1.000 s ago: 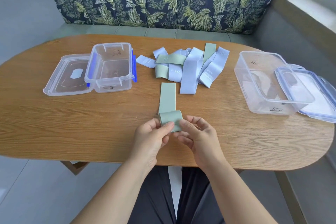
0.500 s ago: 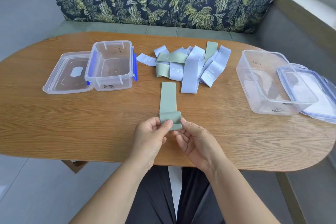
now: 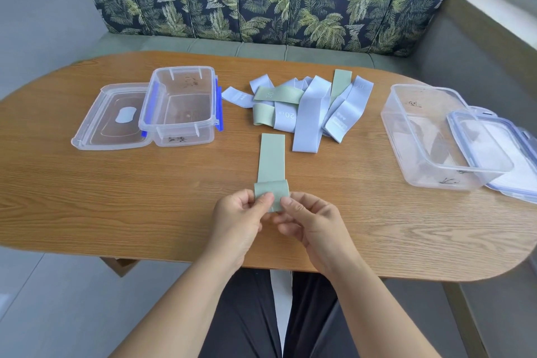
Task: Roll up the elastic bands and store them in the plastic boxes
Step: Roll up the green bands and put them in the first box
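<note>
The left hand (image 3: 238, 215) and right hand (image 3: 312, 222) are pinching the rolled near end of a green elastic band (image 3: 271, 160), which is lying flat on the wooden table (image 3: 87, 197), just nearer than the band pile (image 3: 302, 104).

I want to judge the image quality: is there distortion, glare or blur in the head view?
Head view: wide-angle bending curves the table edge and tilts the window frame at top right; soft daylight, faint shadows; light reflections on the clear boxes; the green band and both hands look sharp, without motion blur.
</note>
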`<state>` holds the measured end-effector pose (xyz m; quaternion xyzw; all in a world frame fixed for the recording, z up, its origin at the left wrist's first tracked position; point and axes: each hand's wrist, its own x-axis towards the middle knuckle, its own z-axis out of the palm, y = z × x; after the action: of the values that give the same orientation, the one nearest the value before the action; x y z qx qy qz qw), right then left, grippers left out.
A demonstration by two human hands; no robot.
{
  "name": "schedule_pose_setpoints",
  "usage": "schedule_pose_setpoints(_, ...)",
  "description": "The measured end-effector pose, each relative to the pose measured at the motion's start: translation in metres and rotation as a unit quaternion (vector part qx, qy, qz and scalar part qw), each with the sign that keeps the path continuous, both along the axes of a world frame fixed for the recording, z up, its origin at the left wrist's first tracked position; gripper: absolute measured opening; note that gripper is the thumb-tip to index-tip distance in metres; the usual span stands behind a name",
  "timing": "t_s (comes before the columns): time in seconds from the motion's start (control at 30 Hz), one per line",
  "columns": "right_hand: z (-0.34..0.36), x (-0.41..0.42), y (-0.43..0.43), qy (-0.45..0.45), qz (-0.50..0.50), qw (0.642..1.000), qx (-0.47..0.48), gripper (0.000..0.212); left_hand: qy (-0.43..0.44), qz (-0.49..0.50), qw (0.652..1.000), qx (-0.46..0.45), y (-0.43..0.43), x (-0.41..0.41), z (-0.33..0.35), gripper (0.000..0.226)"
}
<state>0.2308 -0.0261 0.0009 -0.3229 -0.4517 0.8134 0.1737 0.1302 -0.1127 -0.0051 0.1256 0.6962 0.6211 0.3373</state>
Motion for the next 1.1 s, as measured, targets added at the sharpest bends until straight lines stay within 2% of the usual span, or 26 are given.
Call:
schedule_pose_setpoints(0.07,-0.001,-0.001,0.0,-0.006,-0.004,1.0,0.024,0.012,-0.006,-0.022,1.0,-0.001,-0.002,-0.002,-0.001,0.015)
schedule_pose_setpoints(0.27,-0.001,-0.003,0.001,-0.031,-0.016,0.999,0.036,0.017,-0.073,-0.072,0.994,0.048,-0.01,-0.006,-0.002,0.013)
schedule_pose_setpoints(0.37,-0.001,-0.003,0.0,-0.044,-0.019,0.998,0.04,0.02,-0.077,-0.082,0.992,0.059,-0.011,-0.007,-0.003,0.015)
schedule_pose_setpoints(0.67,-0.003,-0.003,0.0,-0.096,-0.018,0.994,0.057,0.043,-0.042,-0.018,0.998,0.033,-0.005,-0.005,-0.007,0.01)
schedule_pose_setpoints(0.83,0.0,0.006,0.01,-0.024,0.03,0.999,0.001,0.035,-0.074,-0.003,0.997,0.028,-0.004,-0.007,-0.006,0.011)
schedule_pose_setpoints(0.97,-0.002,0.005,0.009,-0.025,0.04,0.998,0.034,0.037,-0.074,-0.017,0.997,0.017,-0.003,-0.003,-0.004,0.011)
schedule_pose_setpoints(1.1,-0.004,0.004,0.009,-0.037,0.03,0.998,0.051,0.016,-0.023,-0.057,0.998,0.001,-0.007,-0.004,-0.003,0.017)
